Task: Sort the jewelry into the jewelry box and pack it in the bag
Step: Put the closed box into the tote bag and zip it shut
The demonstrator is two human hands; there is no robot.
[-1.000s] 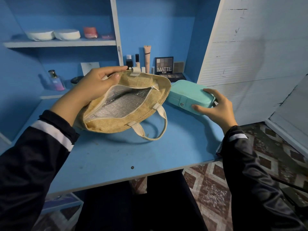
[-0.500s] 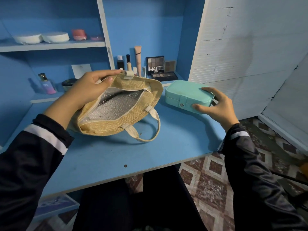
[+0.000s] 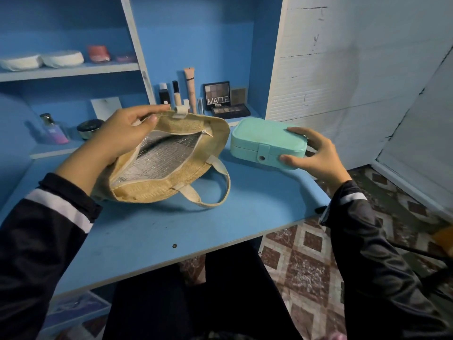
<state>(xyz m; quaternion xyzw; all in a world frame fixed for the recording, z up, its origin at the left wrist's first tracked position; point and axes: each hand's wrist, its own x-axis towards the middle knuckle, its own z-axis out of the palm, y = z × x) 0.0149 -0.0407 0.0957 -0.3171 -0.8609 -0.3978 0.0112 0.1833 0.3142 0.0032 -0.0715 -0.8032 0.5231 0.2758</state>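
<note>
A tan woven bag [image 3: 196, 133] with a silver foil lining lies on the blue desk [image 3: 171, 224], its zipped mouth held wide. My left hand [image 3: 122, 133] grips the bag's far rim and keeps it open. A closed teal jewelry box [image 3: 259, 138] with a snap tab sits just right of the bag. My right hand [image 3: 316, 155] grips the box's right end, thumb on the front, fingers over the top. No loose jewelry shows.
Makeup stands at the back of the desk: tubes [image 3: 190, 89], a MATTE palette [image 3: 217, 94], a perfume bottle [image 3: 52, 130] and a dark jar [image 3: 89, 128]. White pads [image 3: 62, 58] lie on the upper shelf. A white wall panel [image 3: 343, 69] rises right; tiled floor below.
The jewelry box has turned so its snap front faces me, and my right hand has shifted with it. My left hand keeps holding the bag open.
</note>
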